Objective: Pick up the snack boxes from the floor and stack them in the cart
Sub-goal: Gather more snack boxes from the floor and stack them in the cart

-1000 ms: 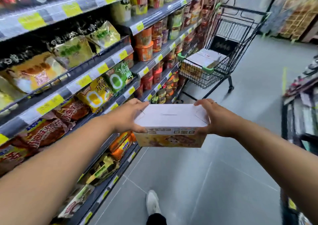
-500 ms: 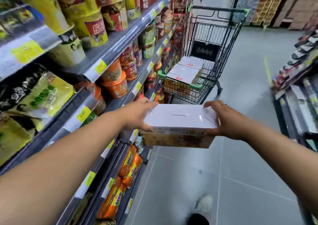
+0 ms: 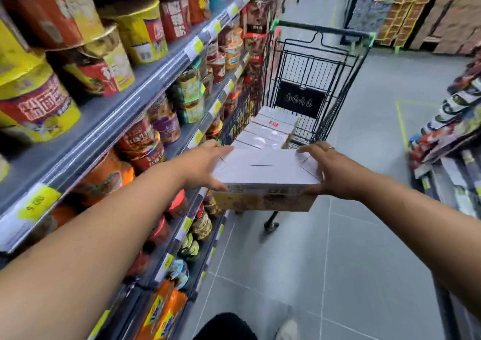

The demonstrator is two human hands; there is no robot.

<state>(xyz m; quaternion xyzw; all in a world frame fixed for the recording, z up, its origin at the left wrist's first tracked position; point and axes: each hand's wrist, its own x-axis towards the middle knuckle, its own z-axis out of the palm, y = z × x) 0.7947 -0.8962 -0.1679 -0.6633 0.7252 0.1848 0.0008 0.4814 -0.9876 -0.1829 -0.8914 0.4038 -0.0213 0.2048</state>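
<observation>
I hold a snack box (image 3: 265, 173) with a white top and yellow printed sides level in front of me, at chest height. My left hand (image 3: 201, 166) grips its left end and my right hand (image 3: 335, 174) grips its right end. Just beyond the box stands a black wire shopping cart (image 3: 320, 79) with green handle ends. Inside its basket lie several similar white-topped boxes (image 3: 270, 129), packed side by side. The held box hides the cart's near rim.
A long shelf unit (image 3: 125, 116) full of instant noodle cups and snack bags runs along my left. Another low display rack (image 3: 453, 142) stands on the right. Grey tiled floor (image 3: 338, 261) lies between them, and my shoe (image 3: 287, 329) shows at the bottom.
I have walked down the aisle with the box in both hands. The cart has come much nearer and now stands directly behind the box.
</observation>
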